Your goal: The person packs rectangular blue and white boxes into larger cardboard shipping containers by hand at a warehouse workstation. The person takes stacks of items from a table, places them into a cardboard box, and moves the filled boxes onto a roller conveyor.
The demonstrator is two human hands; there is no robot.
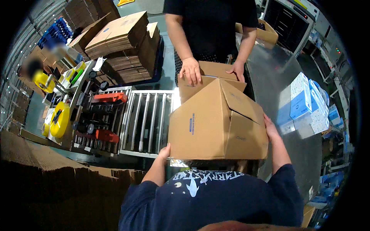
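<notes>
While the view looks down past a dark blue printed shirt, a plain brown corrugated cardboard box (217,123) sits front and centre, held between the person's two hands. Its walls are matte and smooth, with a small blue printed mark on the left face and one top flap (241,102) folded up at an angle. The left hand (165,151) presses flat and open against the lower left corner of the box, forearm rising from the lower edge. The right hand (269,129) lies open against the box's right wall, fingers spread upward, gripping nothing but the cardboard between both palms. Just beyond, touching this box, stands a second brown carton (210,75), on which a co-worker in a dark top rests both hands (190,71), palms down on its flaps. Left of the boxes runs a roller conveyor (144,119) of shiny metal bars, and further left a tape machine with orange parts (108,98) and yellow reels (59,119). Flattened brown cartons (123,42) are stacked high behind. To the right, on a dull steel tabletop (269,73), lie white and blue rectangular packages (304,100).
</notes>
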